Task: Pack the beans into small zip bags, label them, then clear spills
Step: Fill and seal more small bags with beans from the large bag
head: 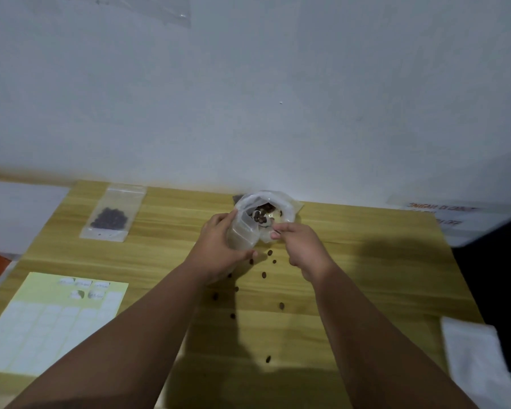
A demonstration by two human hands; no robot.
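Label sheet [42,329], spilled beans [264,274]; left hand [219,249] grips bag [278,199], right hand [304,249] pinches rim.

Dim indoor light, cool grey cast over the wall [248,84]. Light src seems above & behind the person: soft-edged shadows fall fwd on the wooden surface [401,290], one broad dark patch at right, another along the bottom centre. Whole frame soft, low detail; loose beans [263,274] read as dark specks only. Far surface edge smeared, red text on the sign [443,211] unreadable, writing on the label sheet [42,320] blurry. Wide-angle bend at the edges; right margin sinks to near black.
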